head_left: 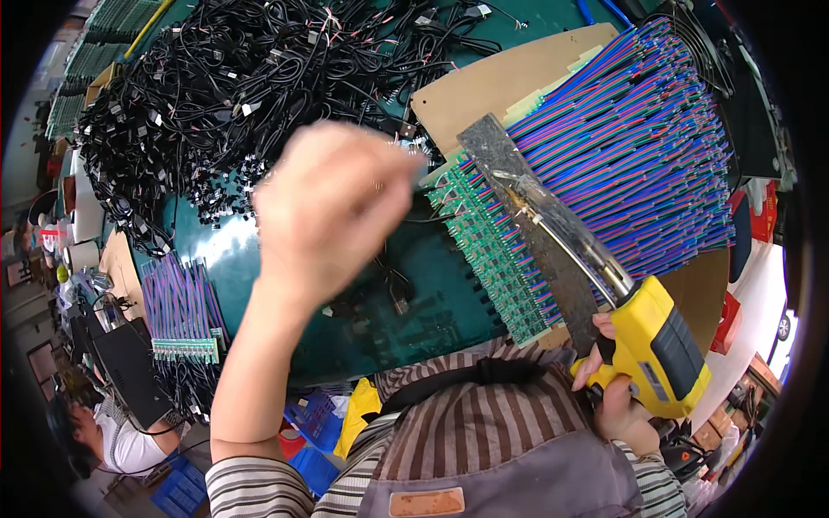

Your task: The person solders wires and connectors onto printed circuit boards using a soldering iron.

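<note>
Left hand (pixel 332 207): raised above the green table (pixel 259 259), blurred, fingers curled loosely inward; whether anything is pinched in it cannot be told. It sits left of the row of green circuit boards (pixel 492 250).

Right hand (pixel 617 388): closed around the grip of a yellow soldering gun (pixel 661 345), forefinger at the trigger. The gun lies just right of the lower end of the board row; its metal barrel (pixel 570 246) runs up and left, tip resting over the boards' wire ends.

Row of green circuit boards: small boards set side by side in a slanting line on the table, lower end near the person's chest, upper end toward the left hand.

Dark flat bar (pixel 518 207): lies along the right edge of the board row, across the wires, under the gun barrel.

Coloured ribbon wires (pixel 630 147): red, blue and green strands fanned out right of the boards, each bundle meeting a board.

Brown board (pixel 492 82): under the wires, showing above the board row.

Pile of black cables (pixel 233 78): tangled, above and left of the board row, well apart from it.

Second batch of wired boards (pixel 181 315): far left of the row, at the table's near edge.

Another person (pixel 104 436): seated below that batch, off the table.
</note>
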`<action>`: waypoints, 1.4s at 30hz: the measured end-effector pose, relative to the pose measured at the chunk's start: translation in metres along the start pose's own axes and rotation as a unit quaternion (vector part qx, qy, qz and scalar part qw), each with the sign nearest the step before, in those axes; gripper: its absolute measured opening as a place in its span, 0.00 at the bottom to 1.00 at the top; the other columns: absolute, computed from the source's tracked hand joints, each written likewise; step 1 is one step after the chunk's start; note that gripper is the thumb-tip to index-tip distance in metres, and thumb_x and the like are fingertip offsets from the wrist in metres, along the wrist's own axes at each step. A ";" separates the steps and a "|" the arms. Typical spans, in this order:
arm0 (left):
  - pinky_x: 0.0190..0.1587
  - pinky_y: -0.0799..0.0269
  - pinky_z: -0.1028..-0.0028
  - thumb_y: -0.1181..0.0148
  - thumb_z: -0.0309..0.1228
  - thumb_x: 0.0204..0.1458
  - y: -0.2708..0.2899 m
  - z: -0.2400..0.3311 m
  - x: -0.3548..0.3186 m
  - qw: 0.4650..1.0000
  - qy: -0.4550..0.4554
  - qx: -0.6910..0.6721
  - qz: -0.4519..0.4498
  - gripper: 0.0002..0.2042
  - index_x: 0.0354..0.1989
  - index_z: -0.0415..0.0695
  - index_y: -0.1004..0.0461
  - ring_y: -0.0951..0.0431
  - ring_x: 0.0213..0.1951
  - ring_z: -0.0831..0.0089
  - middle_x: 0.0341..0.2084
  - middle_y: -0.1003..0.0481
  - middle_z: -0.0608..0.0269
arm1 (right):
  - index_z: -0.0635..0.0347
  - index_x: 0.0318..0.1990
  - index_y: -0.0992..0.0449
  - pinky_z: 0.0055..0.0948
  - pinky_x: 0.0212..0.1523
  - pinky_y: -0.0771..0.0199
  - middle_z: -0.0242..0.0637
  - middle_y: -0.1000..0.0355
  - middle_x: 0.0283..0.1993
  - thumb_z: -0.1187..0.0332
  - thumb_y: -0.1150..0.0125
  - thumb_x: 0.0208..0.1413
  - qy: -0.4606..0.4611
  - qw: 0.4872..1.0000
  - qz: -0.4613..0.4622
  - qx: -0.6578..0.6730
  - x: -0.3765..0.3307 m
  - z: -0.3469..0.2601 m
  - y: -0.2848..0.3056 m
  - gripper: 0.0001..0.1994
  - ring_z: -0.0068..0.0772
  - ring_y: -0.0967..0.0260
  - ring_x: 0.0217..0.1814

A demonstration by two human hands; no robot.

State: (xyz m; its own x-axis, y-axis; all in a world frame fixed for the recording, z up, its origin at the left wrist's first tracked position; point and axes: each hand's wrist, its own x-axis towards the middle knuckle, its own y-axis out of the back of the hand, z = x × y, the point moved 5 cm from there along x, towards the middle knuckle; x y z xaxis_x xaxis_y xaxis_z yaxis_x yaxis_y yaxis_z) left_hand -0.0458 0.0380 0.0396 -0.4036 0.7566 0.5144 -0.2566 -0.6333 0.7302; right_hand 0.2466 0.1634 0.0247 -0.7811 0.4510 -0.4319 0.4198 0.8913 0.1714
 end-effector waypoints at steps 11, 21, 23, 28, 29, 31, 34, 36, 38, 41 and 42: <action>0.44 0.29 0.80 0.32 0.23 0.52 0.010 -0.073 0.028 0.961 0.183 -0.123 0.164 0.07 0.38 0.38 0.18 0.22 0.36 0.83 0.32 0.18 0.65 | 0.68 0.60 0.39 0.26 0.25 0.28 0.44 0.37 0.60 0.34 0.47 0.56 0.066 0.998 0.005 0.005 0.002 0.008 0.003 0.42 0.24 0.35 0.27; 0.40 0.32 0.79 0.34 0.19 0.50 0.033 0.002 0.007 0.950 0.198 -0.242 -0.019 0.06 0.36 0.35 0.19 0.25 0.36 0.78 0.34 0.21 0.61 | 0.61 0.61 0.43 0.25 0.28 0.26 0.47 0.34 0.52 0.47 0.46 0.63 0.067 0.988 -0.069 0.121 0.020 -0.019 -0.001 0.30 0.27 0.28 0.30; 0.40 0.33 0.80 0.35 0.19 0.50 0.027 0.015 0.000 0.936 0.229 -0.263 -0.056 0.04 0.34 0.34 0.21 0.27 0.35 0.78 0.35 0.23 0.60 | 0.64 0.59 0.39 0.28 0.38 0.27 0.42 0.31 0.50 0.58 0.41 0.61 0.058 0.982 -0.068 0.168 0.024 -0.031 -0.009 0.26 0.28 0.28 0.37; 0.38 0.33 0.78 0.34 0.19 0.43 0.015 0.045 -0.018 0.880 0.321 -0.336 -0.096 0.03 0.26 0.36 0.21 0.26 0.32 0.77 0.26 0.22 0.62 | 0.58 0.60 0.44 0.25 0.40 0.25 0.41 0.33 0.50 0.85 0.38 0.50 0.216 0.967 -0.133 0.010 0.048 -0.060 -0.040 0.32 0.26 0.27 0.40; 0.35 0.33 0.78 0.34 0.18 0.41 0.011 0.051 -0.020 0.883 0.314 -0.333 -0.107 0.03 0.25 0.36 0.21 0.27 0.30 0.78 0.25 0.23 0.63 | 0.59 0.61 0.44 0.24 0.40 0.25 0.42 0.33 0.52 0.85 0.38 0.50 0.218 0.968 -0.122 0.006 0.050 -0.064 -0.046 0.31 0.26 0.27 0.41; 0.32 0.34 0.80 0.34 0.17 0.39 0.007 0.059 -0.024 0.878 0.311 -0.347 -0.111 0.04 0.25 0.36 0.21 0.28 0.27 0.80 0.25 0.23 0.64 | 0.63 0.62 0.45 0.24 0.42 0.26 0.44 0.30 0.52 0.86 0.40 0.53 0.221 0.970 -0.101 0.024 0.056 -0.070 -0.054 0.30 0.26 0.27 0.41; 0.31 0.34 0.81 0.33 0.17 0.38 0.002 0.061 -0.028 0.876 0.309 -0.350 -0.119 0.05 0.25 0.36 0.21 0.29 0.26 0.80 0.24 0.24 0.64 | 0.65 0.63 0.45 0.23 0.41 0.25 0.43 0.27 0.46 0.86 0.41 0.54 0.233 0.969 -0.065 0.043 0.056 -0.067 -0.061 0.29 0.25 0.27 0.41; 0.31 0.35 0.81 0.33 0.17 0.38 0.002 0.063 -0.029 0.879 0.303 -0.347 -0.120 0.05 0.25 0.36 0.20 0.29 0.26 0.81 0.23 0.24 0.64 | 0.66 0.62 0.45 0.21 0.38 0.26 0.41 0.26 0.42 0.86 0.41 0.55 0.232 0.970 -0.039 0.061 0.056 -0.065 -0.063 0.29 0.23 0.28 0.38; 0.31 0.35 0.81 0.34 0.17 0.37 0.002 0.065 -0.029 0.882 0.299 -0.340 -0.127 0.05 0.25 0.36 0.20 0.29 0.26 0.80 0.22 0.24 0.65 | 0.67 0.62 0.44 0.19 0.33 0.28 0.38 0.27 0.40 0.86 0.40 0.55 0.266 0.963 -0.032 0.025 0.058 -0.066 -0.064 0.29 0.21 0.28 0.34; 0.31 0.35 0.81 0.33 0.18 0.39 0.003 0.065 -0.030 0.884 0.292 -0.337 -0.139 0.04 0.25 0.36 0.20 0.29 0.26 0.81 0.23 0.24 0.65 | 0.67 0.62 0.43 0.18 0.31 0.30 0.36 0.27 0.37 0.86 0.40 0.54 0.267 0.963 -0.015 0.005 0.059 -0.064 -0.063 0.28 0.19 0.29 0.32; 0.31 0.35 0.81 0.33 0.18 0.39 0.003 0.065 -0.031 0.884 0.292 -0.337 -0.139 0.04 0.25 0.36 0.20 0.29 0.26 0.81 0.23 0.24 0.65 | 0.67 0.62 0.43 0.18 0.31 0.30 0.36 0.27 0.37 0.86 0.40 0.54 0.267 0.963 -0.016 0.005 0.059 -0.064 -0.062 0.28 0.19 0.29 0.32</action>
State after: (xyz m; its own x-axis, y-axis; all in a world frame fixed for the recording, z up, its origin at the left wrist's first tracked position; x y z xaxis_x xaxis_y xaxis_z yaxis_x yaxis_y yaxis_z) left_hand 0.0226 0.0237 0.0547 -0.5764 0.8102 -0.1067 -0.8032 -0.5377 0.2564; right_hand 0.1446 0.1378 0.0449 -0.9187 0.3865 0.0816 0.3948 0.9056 0.1552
